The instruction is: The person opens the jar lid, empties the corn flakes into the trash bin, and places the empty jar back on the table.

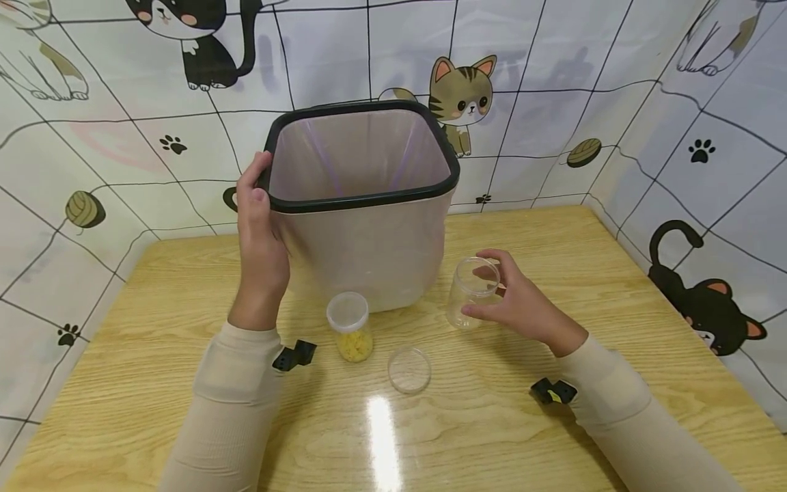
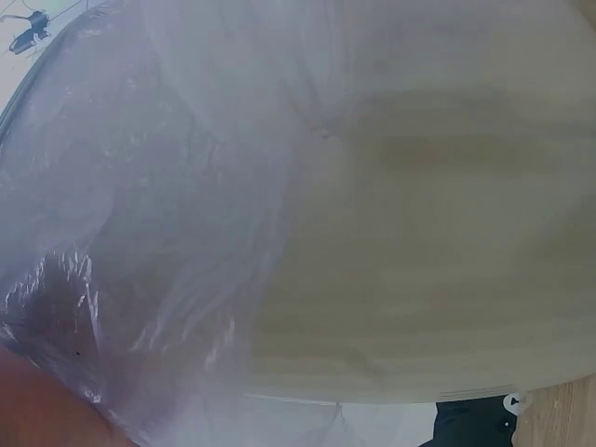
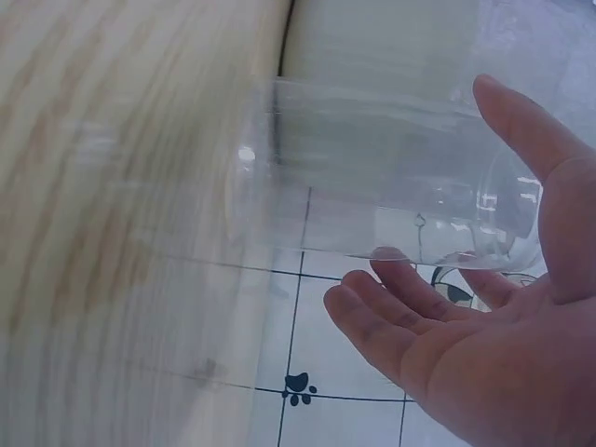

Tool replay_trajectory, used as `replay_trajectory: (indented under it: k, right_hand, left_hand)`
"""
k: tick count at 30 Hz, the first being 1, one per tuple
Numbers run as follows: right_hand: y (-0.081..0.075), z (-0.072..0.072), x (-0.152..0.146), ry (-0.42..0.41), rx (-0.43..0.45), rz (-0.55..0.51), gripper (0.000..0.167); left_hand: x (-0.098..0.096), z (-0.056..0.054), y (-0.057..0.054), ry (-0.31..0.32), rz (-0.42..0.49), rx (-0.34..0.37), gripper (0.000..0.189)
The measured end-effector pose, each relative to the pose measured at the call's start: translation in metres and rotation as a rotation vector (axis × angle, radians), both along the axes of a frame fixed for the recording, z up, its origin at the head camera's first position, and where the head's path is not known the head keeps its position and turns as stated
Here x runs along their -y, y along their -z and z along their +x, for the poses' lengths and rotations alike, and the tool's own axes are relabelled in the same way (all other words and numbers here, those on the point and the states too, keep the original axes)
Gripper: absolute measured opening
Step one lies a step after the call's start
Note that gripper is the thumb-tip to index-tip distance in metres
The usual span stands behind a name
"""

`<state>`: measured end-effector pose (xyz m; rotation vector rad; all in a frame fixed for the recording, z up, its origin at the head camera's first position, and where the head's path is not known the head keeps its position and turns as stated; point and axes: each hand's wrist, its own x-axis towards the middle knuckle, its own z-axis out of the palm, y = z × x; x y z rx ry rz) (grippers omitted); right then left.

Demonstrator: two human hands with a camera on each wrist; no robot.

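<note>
A pale trash bin [image 1: 363, 253] with a black rim stands at the back of the wooden table. My left hand [image 1: 261, 253] holds the bin at its left side, fingers at the rim and thumb on the front. In the left wrist view, a thin plastic liner [image 2: 168, 186] hangs over the bin wall. To the bin's right is a clear cup [image 1: 461, 301], upright at the table. Around it my right hand [image 1: 516, 301] is spread loosely, thumb and fingers on opposite sides. The right wrist view shows these fingers [image 3: 372, 326] relaxed beside the cup; whether they touch it I cannot tell.
In front of the bin stands a small clear jar [image 1: 354, 344] with a whitish top and yellow bits inside. A clear round lid or dish [image 1: 409, 370] lies to its right. Cat-printed cloth walls [image 1: 553, 55] border the table [image 1: 467, 424] at the back and sides.
</note>
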<state>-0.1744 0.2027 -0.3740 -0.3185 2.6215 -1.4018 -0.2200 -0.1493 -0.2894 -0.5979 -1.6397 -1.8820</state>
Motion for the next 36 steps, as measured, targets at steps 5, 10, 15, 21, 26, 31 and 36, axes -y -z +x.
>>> replay_trajectory:
  k: [5, 10, 15, 21, 26, 31, 36]
  right_hand:
    - [0.001, 0.000, -0.002, -0.015, -0.002, -0.010, 0.094]
    - [0.005, -0.001, -0.003, -0.026, -0.002, 0.002, 0.095]
    - [0.003, 0.000, -0.003, -0.024, -0.006, 0.006, 0.095]
    - [-0.009, 0.003, -0.005, -0.029, -0.012, -0.012, 0.094]
    - [-0.023, 0.010, -0.005, -0.005, -0.067, 0.017, 0.096]
    - [-0.041, 0.023, -0.001, 0.051, -0.240, -0.013, 0.083]
    - [-0.051, 0.039, 0.013, 0.028, -0.399, -0.082, 0.068]
  left_hand:
    - [0.000, 0.003, -0.002, -0.049, -0.047, 0.032, 0.051]
    - [0.000, 0.005, -0.004, -0.085, -0.085, 0.063, 0.051]
    - [0.000, 0.005, -0.006, -0.089, -0.074, 0.044, 0.050]
    - [0.006, 0.012, -0.006, -0.147, -0.021, 0.096, 0.045]
    - [0.011, 0.038, -0.008, -0.324, -0.127, 0.156, 0.042]
    - [0.002, 0.065, -0.006, -0.412, -0.298, -0.022, 0.036]
    - [-0.013, 0.087, -0.008, -0.486, -0.409, -0.262, 0.024]
